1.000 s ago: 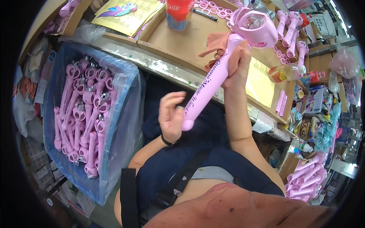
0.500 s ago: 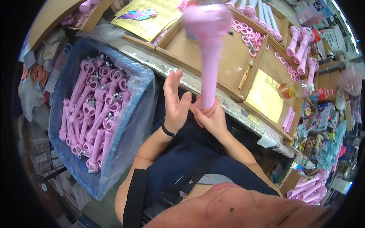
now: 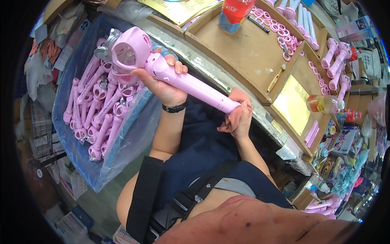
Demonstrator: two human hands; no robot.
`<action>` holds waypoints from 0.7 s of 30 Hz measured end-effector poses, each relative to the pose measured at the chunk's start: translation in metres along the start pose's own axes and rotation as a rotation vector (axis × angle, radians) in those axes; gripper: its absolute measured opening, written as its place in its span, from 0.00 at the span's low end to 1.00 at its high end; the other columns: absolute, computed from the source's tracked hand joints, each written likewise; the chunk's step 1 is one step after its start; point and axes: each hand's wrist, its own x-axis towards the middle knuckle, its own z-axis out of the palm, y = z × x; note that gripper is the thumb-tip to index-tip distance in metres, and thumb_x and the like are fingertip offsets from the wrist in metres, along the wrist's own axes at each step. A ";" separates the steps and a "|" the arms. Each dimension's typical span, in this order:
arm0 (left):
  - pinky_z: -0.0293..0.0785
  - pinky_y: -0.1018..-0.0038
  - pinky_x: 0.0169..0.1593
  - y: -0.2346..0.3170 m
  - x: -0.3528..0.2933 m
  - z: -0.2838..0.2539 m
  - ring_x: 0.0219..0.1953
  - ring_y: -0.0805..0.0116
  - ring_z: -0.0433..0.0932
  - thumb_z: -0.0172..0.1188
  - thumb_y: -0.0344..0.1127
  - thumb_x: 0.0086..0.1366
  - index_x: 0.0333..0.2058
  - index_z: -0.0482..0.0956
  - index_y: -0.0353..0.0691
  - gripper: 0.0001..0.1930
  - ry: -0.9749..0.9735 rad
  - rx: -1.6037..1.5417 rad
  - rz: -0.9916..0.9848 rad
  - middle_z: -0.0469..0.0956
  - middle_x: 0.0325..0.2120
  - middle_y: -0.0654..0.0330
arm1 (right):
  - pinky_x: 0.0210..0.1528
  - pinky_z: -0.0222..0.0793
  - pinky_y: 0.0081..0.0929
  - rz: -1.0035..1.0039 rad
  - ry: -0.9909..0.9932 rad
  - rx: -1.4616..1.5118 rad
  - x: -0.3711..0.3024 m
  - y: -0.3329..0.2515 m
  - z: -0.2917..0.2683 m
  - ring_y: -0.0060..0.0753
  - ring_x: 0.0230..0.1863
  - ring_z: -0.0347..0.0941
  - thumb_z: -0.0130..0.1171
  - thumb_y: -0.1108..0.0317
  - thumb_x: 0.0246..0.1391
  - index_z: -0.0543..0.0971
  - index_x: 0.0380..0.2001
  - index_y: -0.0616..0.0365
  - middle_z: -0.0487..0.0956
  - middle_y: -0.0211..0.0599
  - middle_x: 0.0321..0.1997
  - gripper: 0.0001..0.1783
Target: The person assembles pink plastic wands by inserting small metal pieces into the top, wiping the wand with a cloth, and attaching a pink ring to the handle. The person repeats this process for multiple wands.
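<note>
A pink toy wand (image 3: 199,88) lies slantwise across the front of my body, its ring-shaped head with a clear part and silvery faceted pieces at the upper left. My left hand (image 3: 170,91) is closed around the wand just below that head, thumb and fingertips on the neck. At the handle's lower end, my right hand (image 3: 245,122) grips a salmon-coloured cloth (image 3: 232,118), which wraps against the tip. The wand's head hangs over a bin lined with blue plastic (image 3: 140,116), where many similar pink wands (image 3: 97,107) lie piled.
Right of the bin runs a worktable edge (image 3: 203,61) with cardboard trays (image 3: 227,49). The trays hold pink rings (image 3: 284,38), a brush (image 3: 276,79), a yellow sheet (image 3: 291,103), a red-labelled bottle (image 3: 235,14) and a lying drink bottle (image 3: 325,103). More pink wand parts (image 3: 339,61) stand beyond.
The wand has swung from upright to slanting, its head now at the left. My left hand, formerly open beside it, has closed on its neck. The cloth now shows in my right hand.
</note>
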 end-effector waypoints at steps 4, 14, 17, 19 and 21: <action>0.66 0.75 0.25 0.005 0.005 -0.012 0.19 0.71 0.67 0.44 0.78 0.52 0.50 0.67 0.42 0.43 -0.257 -0.130 -0.071 0.68 0.24 0.62 | 0.02 0.56 0.17 0.256 -0.450 0.051 -0.009 -0.019 -0.001 0.21 0.04 0.56 0.30 0.47 0.61 0.68 0.43 0.73 0.73 0.48 0.14 0.34; 0.71 0.72 0.30 0.015 0.029 -0.023 0.24 0.69 0.69 0.54 0.69 0.55 0.41 0.69 0.35 0.36 0.088 0.000 -0.314 0.71 0.27 0.58 | 0.03 0.58 0.19 0.705 -0.226 -0.010 -0.008 -0.026 -0.045 0.27 0.05 0.64 0.43 0.53 0.62 0.71 0.36 0.73 0.75 0.51 0.19 0.26; 0.73 0.70 0.29 0.015 0.034 -0.021 0.22 0.67 0.73 0.52 0.69 0.56 0.36 0.68 0.44 0.30 0.140 0.079 -0.321 0.73 0.22 0.59 | 0.00 0.56 0.25 0.577 -0.160 -0.150 -0.009 -0.024 -0.055 0.31 0.01 0.57 0.36 0.44 0.63 0.71 0.27 0.68 0.65 0.40 0.05 0.33; 0.74 0.70 0.29 0.013 0.035 -0.020 0.22 0.66 0.74 0.52 0.69 0.56 0.36 0.67 0.44 0.31 0.156 0.086 -0.354 0.73 0.22 0.59 | 0.01 0.56 0.25 0.588 -0.230 -0.060 -0.011 -0.022 -0.055 0.30 0.01 0.56 0.37 0.43 0.62 0.72 0.29 0.67 0.63 0.38 0.05 0.33; 0.74 0.69 0.29 0.012 0.036 -0.021 0.23 0.66 0.75 0.52 0.69 0.56 0.38 0.66 0.44 0.31 0.181 0.090 -0.384 0.73 0.22 0.58 | 0.05 0.59 0.24 0.465 -0.352 -0.017 -0.013 -0.019 -0.052 0.28 0.05 0.58 0.36 0.40 0.62 0.74 0.32 0.64 0.64 0.35 0.07 0.33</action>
